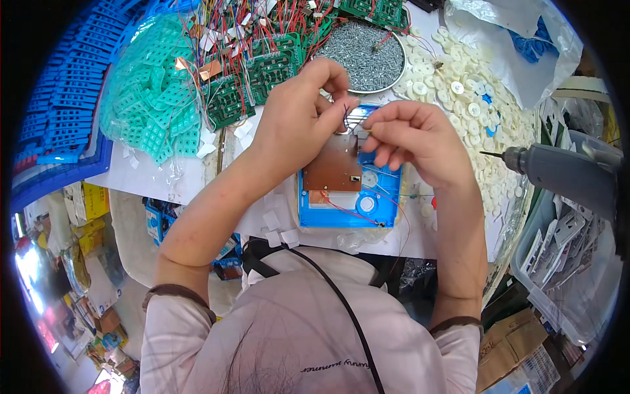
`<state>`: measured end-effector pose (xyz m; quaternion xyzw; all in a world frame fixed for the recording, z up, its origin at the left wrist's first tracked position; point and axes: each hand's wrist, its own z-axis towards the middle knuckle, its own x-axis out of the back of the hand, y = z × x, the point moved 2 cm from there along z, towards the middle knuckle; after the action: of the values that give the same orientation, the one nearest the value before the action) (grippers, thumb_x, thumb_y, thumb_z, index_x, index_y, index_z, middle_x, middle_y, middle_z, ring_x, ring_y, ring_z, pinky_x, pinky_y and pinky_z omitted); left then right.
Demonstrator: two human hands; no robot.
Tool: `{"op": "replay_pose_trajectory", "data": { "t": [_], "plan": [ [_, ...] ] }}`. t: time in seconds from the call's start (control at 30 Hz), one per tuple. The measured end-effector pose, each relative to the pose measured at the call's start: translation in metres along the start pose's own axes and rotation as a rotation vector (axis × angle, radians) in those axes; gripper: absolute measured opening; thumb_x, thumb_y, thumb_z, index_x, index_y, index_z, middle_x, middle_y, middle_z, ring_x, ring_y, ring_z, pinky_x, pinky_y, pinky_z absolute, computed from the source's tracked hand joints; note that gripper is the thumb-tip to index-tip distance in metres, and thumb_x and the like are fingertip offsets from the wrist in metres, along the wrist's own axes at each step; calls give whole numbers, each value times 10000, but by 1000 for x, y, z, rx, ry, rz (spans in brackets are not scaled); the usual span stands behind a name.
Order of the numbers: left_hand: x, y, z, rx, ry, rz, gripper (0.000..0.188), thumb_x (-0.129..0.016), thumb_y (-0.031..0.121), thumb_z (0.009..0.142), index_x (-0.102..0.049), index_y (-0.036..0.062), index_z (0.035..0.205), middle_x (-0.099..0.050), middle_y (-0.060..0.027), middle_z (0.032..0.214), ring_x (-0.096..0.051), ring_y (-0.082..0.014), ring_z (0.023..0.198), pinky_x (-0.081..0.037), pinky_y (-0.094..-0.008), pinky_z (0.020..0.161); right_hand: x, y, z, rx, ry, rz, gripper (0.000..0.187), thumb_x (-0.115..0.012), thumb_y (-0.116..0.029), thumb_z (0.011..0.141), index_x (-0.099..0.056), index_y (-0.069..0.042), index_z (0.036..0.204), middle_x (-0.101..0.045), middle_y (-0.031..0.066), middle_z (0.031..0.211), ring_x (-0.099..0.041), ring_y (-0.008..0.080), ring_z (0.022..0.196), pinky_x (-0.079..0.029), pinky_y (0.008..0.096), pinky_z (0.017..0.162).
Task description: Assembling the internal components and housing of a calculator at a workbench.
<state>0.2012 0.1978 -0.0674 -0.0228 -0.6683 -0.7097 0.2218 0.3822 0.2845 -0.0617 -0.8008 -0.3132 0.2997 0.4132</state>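
Note:
A blue plastic case (348, 200) lies open on the white table with a brown circuit board (331, 167) set in its upper left part and thin red wires trailing over it. My left hand (298, 118) hovers over the case's top edge, its thumb and forefinger pinched on thin dark wires. My right hand (417, 141) meets it from the right, fingertips curled against a small part at the board's upper right corner. What the right fingers hold is too small to tell.
A round metal tray of screws (367, 56) sits behind the hands. White plastic discs (469, 108) are heaped to the right, green circuit boards with wires (262, 69) and teal plastic grids (154, 105) to the left. A grey power screwdriver (558, 171) hangs at right, stacked blue trays (62, 111) at far left.

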Motion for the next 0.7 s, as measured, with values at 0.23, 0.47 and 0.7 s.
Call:
{"op": "replay_pose_trajectory", "data": {
  "t": [0.23,0.47,0.7],
  "plan": [
    [0,-7,6,0,-166,133,147,-784,72,851,-654,6,840,-630,5,731,-559,-28,646,-478,-228,580,-30,15,-5,3,43,-283,145,-624,-72,915,-687,52,954,-715,83,756,-664,97,632,-537,233,574],
    [6,12,24,8,-466,252,213,-770,177,854,-718,-20,915,-700,-88,778,-605,-132,588,-479,-284,563,-49,17,-17,373,77,-775,161,-664,-91,907,-712,7,1024,-706,72,741,-649,122,602,-517,272,572],
    [8,8,24,-339,-629,413,152,-746,111,786,-695,11,890,-678,-120,879,-657,-295,768,-525,-375,686,-38,14,-30,392,135,-673,129,-651,-64,836,-689,-21,952,-674,153,708,-680,330,635,-535,394,606]
  ]
}}
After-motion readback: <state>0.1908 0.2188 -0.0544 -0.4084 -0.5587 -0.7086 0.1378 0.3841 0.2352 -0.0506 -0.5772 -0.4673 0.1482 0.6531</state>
